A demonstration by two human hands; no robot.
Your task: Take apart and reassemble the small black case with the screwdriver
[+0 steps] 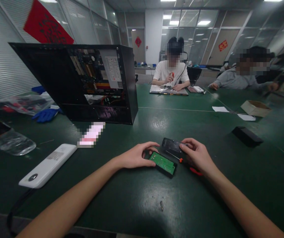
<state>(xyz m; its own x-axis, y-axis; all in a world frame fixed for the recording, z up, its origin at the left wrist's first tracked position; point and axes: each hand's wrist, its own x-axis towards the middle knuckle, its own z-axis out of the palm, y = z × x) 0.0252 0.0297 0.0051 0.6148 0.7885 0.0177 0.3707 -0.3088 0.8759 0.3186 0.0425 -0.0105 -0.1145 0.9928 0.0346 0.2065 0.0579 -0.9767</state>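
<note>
Green table (137,201): I see circuit board (162,162) in black casing (166,173), left hand (137,155) gripping its left end, long axis slanting rightward and nearer. Right hand (197,154) pinches black cover (169,144) just beyond.

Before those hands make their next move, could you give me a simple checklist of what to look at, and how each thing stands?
1. Left hand has a grip on the green circuit board: ok, thumb and fingers at one end.
2. Right hand has a grip on the flat black piece: ok, thumb on top.
3. Board's green face uncovered: ok.
4. Screwdriver free of the hands: cannot tell, partly hidden.
5. White device clear of both hands: ok, off left.
</note>
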